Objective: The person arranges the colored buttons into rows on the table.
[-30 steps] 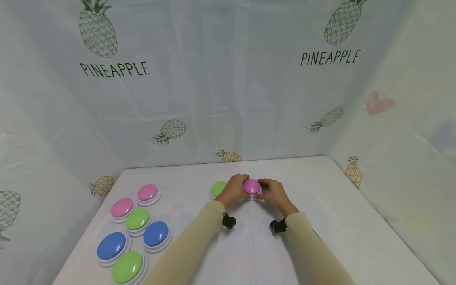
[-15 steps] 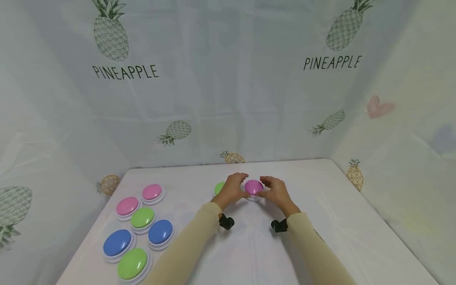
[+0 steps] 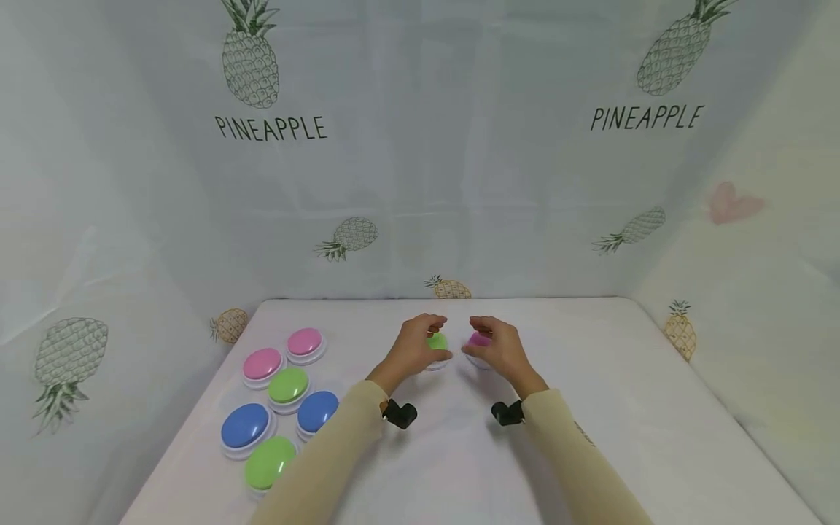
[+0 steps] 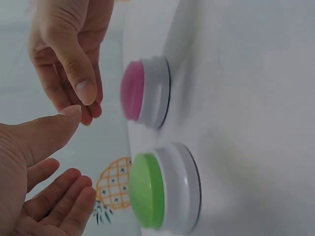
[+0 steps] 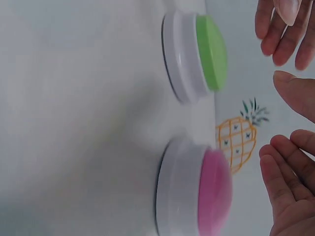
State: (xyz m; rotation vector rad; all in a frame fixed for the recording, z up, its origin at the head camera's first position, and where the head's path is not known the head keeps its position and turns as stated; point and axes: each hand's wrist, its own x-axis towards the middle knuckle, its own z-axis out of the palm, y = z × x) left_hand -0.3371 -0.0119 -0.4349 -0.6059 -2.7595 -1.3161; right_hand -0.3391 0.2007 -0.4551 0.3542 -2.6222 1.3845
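Observation:
Two round push buttons with white bases stand side by side at the table's far middle: a green button [image 4: 147,191] and a pink button [image 4: 133,91]. My left hand [image 3: 413,345], fingers loosely bent and thumb apart, hovers over the green button and hides part of it in the head view. Over the pink button my right hand [image 3: 497,346] is held the same way, partly covering it. Both wrist views show the hands raised off the buttons, with nothing in their fingers.
At the table's left lie several more buttons: two pink ones, including a pink button [image 3: 305,341] at the back, two blue ones, including a blue button [image 3: 246,425], and two green ones, including a green button [image 3: 270,462] nearest me. A pineapple-print sheet [image 3: 420,168] hangs behind the table.
Both hands let go of the pink button and lifted away. The left hand moved left, over the green button. The head view has turned slightly left.

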